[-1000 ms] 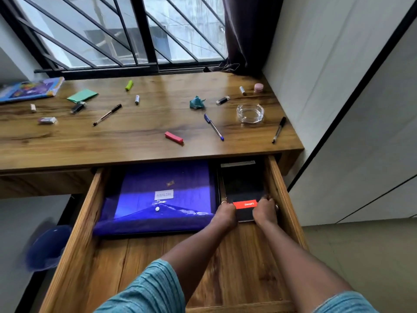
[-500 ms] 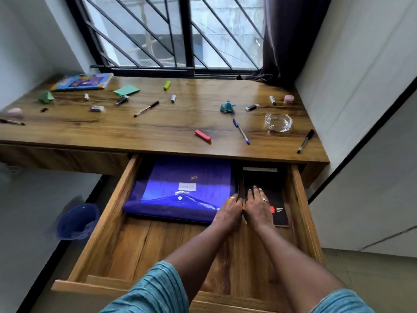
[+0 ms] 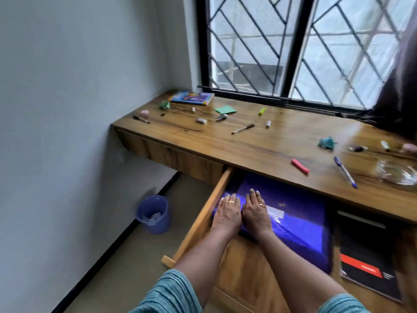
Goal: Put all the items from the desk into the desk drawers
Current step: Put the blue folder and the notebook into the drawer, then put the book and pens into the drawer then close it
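Both hands have slid away from the black notebook (image 3: 370,251) on the right side of the drawer (image 3: 203,219). Now they lie on the left end of the blue folder (image 3: 300,222). The left hand (image 3: 228,213) and the right hand (image 3: 256,211) rest side by side, just about touching. Their fingers are straight and flat on the folder, and they hold nothing. The folder and the notebook lie next to each other inside the open drawer.

Lots of small things are left on the desk (image 3: 259,150). They are up above the hands, past the desk's front edge, which sticks out over the back of the drawer. The red eraser (image 3: 300,166) is near the front edge, up and to the right of the hands, so the right hand is closer to it. It lies slanted, one end toward the back left and the other toward the front right. The black pen (image 3: 243,128) sits farther back, about straight ahead of both hands. I think a hand must lift out of the drawer and go up over that front edge next.
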`<state>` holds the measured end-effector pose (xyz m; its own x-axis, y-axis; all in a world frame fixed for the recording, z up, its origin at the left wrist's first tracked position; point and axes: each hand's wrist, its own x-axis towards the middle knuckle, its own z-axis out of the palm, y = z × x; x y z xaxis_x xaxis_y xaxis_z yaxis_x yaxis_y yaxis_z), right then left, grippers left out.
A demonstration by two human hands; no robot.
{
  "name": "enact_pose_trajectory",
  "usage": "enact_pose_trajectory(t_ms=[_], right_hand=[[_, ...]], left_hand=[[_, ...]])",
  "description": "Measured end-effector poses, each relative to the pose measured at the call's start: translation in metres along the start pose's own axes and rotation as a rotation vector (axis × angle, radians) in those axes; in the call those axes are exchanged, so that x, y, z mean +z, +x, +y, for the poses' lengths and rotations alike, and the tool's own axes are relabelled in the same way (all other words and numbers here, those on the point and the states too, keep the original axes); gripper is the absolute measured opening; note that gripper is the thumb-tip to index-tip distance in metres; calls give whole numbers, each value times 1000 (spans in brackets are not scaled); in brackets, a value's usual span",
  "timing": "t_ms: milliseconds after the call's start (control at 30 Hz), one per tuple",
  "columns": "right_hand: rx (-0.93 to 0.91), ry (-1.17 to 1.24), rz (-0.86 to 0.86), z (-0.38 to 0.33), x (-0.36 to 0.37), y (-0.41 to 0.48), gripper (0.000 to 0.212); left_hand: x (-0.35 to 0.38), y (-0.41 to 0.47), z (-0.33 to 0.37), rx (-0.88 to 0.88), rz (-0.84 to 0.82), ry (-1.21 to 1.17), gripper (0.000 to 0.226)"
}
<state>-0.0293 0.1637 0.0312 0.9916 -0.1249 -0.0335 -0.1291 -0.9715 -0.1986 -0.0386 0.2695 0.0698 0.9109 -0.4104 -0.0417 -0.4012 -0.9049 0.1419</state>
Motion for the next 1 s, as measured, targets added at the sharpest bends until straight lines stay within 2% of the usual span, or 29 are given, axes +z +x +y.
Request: enact_pose_trajectory(t_ms=[167, 400, 500, 667, 1000], right_hand=[[-49, 7, -51, -108, -17, 19, 62], [-38, 97, 28, -243, -18, 92, 51], [-29, 153, 62, -282, -19, 119, 51], [-18, 110, 78, -313, -25, 167, 52], [74, 138, 126, -317, -41, 312, 52]], left_hand=[[-32, 2, -105, -79, 0, -19, 54], [-73, 18, -264, -149, -22, -38, 55], [-90, 32, -306, -146, -21, -48, 53], [-105, 74, -340, -112, -9, -50, 52], [-132, 195, -382, -82, 48, -72, 50]])
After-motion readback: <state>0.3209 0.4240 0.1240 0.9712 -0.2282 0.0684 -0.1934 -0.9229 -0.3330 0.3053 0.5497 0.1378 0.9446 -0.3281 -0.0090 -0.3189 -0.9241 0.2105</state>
